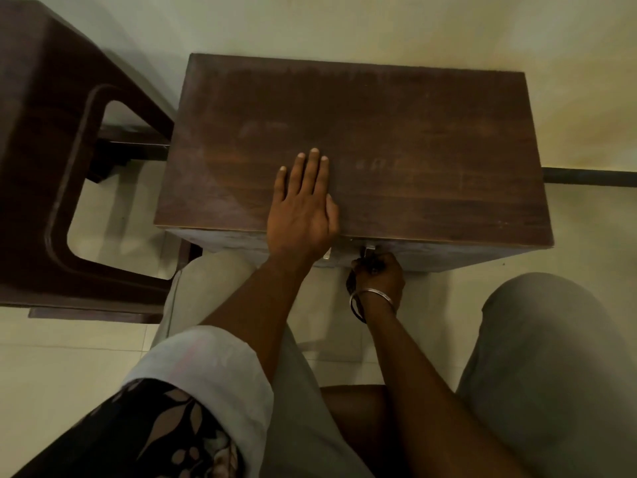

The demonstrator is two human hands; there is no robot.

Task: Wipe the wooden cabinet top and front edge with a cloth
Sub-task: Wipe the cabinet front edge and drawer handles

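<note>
— Standing on what, that dark brown rectangular wooden cabinet [379,132]?
— On a pale tiled floor [51,357], against a cream wall [344,25], just beside a dark brown moulded chair [34,132].
— Its top?
— Dull, with faint smudges.
— Anything inside?
— Couldn't be seen.
— And the hands?
— The left hand [303,205] lay flat on the top near the front edge, fingers straight. The right hand [377,272], with a metal bangle [372,298] at the wrist, curled round a small metal fitting [368,251] on the front face.

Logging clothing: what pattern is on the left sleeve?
The left sleeve is black with a pale leaf print and a plain pale cuff; head view.
</note>
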